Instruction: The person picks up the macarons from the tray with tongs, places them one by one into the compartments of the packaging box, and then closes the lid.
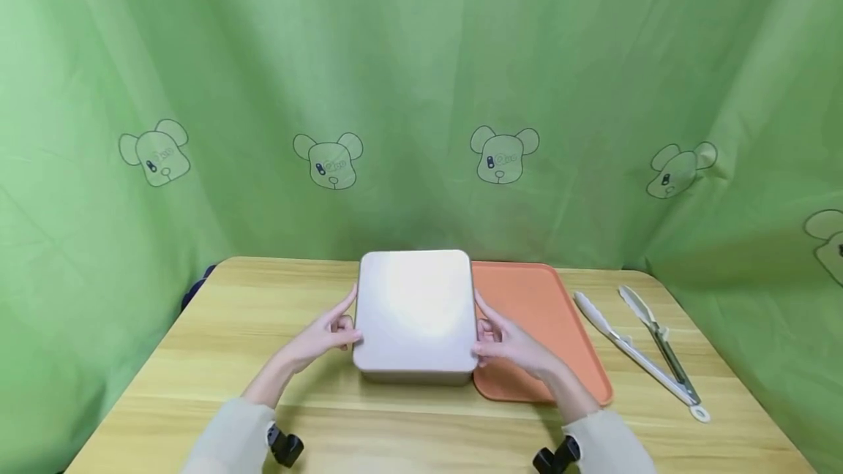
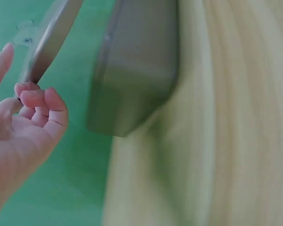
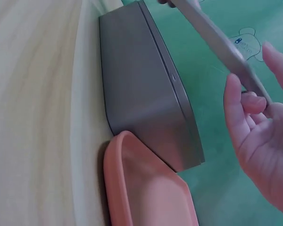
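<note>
A flat silver-grey lid (image 1: 415, 306) with rounded corners is held by both hands, one at each side. My left hand (image 1: 323, 339) grips its left edge, index finger stretched along the side and thumb near the front corner. On the opposite edge my right hand (image 1: 516, 346) holds it the same way. Both wrist views show the lid (image 3: 221, 44) raised off a deep grey metal box (image 3: 137, 75), with a gap between them. In the head view the lid hides most of the box, including its inside.
An orange tray (image 1: 546, 328) lies right beside the box, partly behind my right forearm. Metal tongs (image 1: 648, 366) lie spread apart farther right on the wooden table (image 1: 217, 350). A green curtain (image 1: 421, 79) with bear-head prints hangs behind the table.
</note>
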### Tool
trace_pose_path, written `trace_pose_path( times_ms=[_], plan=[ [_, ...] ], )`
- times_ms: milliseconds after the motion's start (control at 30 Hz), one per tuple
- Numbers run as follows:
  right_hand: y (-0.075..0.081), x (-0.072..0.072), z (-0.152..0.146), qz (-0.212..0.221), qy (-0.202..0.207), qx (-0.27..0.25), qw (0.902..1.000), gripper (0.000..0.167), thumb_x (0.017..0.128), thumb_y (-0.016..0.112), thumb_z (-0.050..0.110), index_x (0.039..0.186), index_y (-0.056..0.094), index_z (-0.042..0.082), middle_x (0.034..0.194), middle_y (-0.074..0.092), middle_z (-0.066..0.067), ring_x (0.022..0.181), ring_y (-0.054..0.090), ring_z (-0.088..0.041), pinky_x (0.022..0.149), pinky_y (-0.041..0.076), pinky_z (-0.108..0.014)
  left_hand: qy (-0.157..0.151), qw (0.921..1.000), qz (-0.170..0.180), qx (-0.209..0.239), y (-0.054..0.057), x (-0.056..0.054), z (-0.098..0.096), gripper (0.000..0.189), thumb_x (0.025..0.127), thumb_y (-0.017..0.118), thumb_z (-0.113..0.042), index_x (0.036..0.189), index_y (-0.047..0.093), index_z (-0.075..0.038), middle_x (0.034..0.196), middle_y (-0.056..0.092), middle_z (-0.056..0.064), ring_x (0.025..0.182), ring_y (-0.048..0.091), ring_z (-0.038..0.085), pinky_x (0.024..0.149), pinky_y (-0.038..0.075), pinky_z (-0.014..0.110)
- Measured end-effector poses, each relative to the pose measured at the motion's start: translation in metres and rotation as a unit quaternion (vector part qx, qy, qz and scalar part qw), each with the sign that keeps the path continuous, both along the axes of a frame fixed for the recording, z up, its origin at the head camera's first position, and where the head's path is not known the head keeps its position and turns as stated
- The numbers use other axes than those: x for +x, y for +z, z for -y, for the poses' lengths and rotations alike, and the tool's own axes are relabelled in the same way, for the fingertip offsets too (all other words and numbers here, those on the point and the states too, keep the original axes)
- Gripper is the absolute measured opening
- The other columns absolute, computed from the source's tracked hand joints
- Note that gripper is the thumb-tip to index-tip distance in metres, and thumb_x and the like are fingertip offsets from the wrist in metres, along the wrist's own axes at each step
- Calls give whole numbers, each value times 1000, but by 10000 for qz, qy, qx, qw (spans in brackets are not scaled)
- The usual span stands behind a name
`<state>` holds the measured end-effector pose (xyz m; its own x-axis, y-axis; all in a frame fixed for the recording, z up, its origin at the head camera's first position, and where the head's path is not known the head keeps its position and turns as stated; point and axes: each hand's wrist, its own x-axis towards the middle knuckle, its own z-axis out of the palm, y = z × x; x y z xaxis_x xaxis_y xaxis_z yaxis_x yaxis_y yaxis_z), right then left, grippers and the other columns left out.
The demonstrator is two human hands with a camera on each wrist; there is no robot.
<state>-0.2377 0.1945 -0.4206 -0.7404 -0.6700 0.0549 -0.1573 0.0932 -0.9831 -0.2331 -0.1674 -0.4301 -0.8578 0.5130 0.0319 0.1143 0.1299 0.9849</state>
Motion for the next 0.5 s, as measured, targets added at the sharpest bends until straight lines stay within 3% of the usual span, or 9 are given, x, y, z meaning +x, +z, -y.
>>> trace_pose_path(
  times_ms=[67,167,300,400,500],
  plan=[
    [-2,-4,-1,177,214,68,9996,97,86,60,4,145,-15,22,108,53,-15,79,60,-16,67,54,-44,-72,9995,284,104,-8,-3,0,87,86,60,-8,147,-3,-12,74,50,-2,66,45,9,65,44,23],
    [-2,-8,-3,407,467,247,9978,106,82,64,4,143,-20,25,109,52,-14,78,58,-17,66,54,-38,-193,9979,580,231,-17,-7,-1,92,84,62,-9,146,-5,-12,73,47,-5,65,43,7,64,42,22],
    [-2,-16,-6,528,757,612,9938,113,79,66,2,141,-26,24,86,47,-7,70,50,-14,64,53,-30,-279,9958,783,376,-23,-11,-2,94,83,62,-7,146,-7,-15,72,45,-6,64,42,6,64,40,21],
    [-3,-21,-8,586,815,929,9906,116,78,66,0,139,-30,22,81,44,-4,67,49,-13,64,53,-31,-267,9944,913,458,-26,-15,-2,93,83,60,-2,147,-6,-17,72,45,-6,65,43,7,66,42,22],
    [-6,-25,-9,687,702,1166,9883,115,78,66,-1,139,-30,20,85,46,-8,69,52,-15,66,54,-35,-253,9928,1058,502,-28,-21,-2,93,82,59,1,147,-5,-19,73,46,-6,66,44,7,68,43,22]
  ],
)
